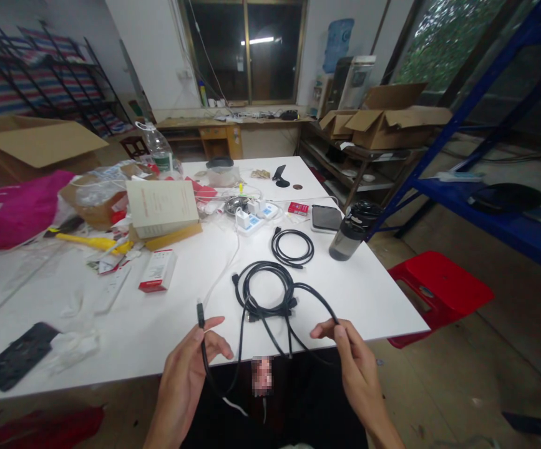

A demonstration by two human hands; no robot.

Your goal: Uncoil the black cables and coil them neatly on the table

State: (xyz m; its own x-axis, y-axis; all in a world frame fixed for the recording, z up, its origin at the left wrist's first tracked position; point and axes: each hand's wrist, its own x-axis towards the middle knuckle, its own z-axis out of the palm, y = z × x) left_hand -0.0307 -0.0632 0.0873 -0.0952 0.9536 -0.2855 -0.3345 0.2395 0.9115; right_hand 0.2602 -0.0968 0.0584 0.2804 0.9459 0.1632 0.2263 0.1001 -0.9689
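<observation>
My left hand (pixel 183 368), at the table's near edge, pinches a black cable (pixel 204 358) just below its connector (pixel 200 313), which points up. My right hand (pixel 357 362) has thumb and forefinger closed on a black cable (pixel 319 297) that runs back to a coil. Between and beyond my hands lies a large coil of black cables (pixel 270 267) with several connectors, its loose loops hanging over the edge. Whether both hands hold the same cable, I cannot tell. A smaller black cable coil (pixel 274 244) lies behind it, touched by neither hand.
White power strips (pixel 251 223) with chargers sit mid-table. A dark tumbler (pixel 347 237) stands near the right edge. To the left are a red-and-white box (pixel 158 271), a yellow tool (pixel 95 242) and a black phone-like object (pixel 20 355). A red stool (pixel 443 284) stands right.
</observation>
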